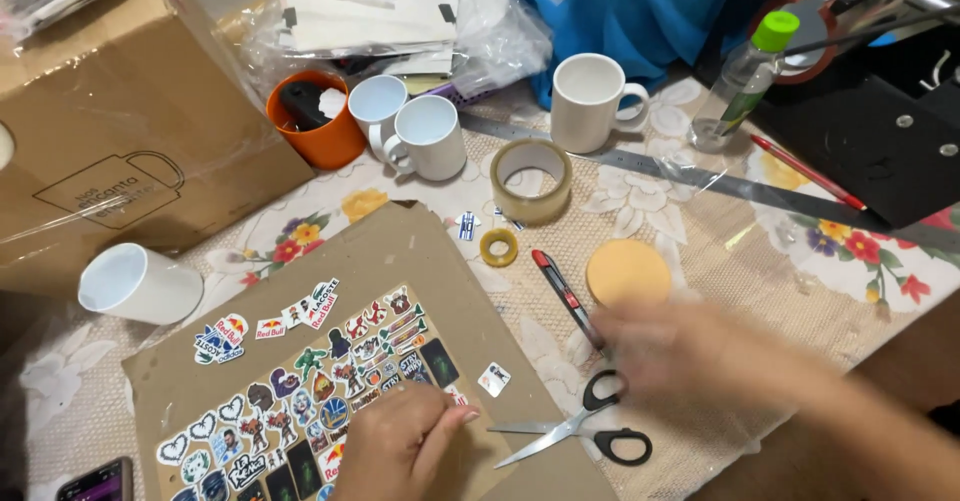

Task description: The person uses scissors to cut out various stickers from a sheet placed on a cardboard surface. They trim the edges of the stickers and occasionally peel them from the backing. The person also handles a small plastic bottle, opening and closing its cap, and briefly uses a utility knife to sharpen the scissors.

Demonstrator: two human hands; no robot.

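We press our left hand (400, 446), fingers curled together, on the cardboard sheet (400, 261), where many cut stickers (300, 391) already lie in rows. Our blurred right hand (690, 351) reaches over the scissors (580, 429); we cannot tell its grip.

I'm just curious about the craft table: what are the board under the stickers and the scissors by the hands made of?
The board looks like matte brown cardboard, with rough edges. The scissors seem to be shiny metal blades with black, probably plastic, handles. The right hand is blurred beside them; the left hand rests on the board.
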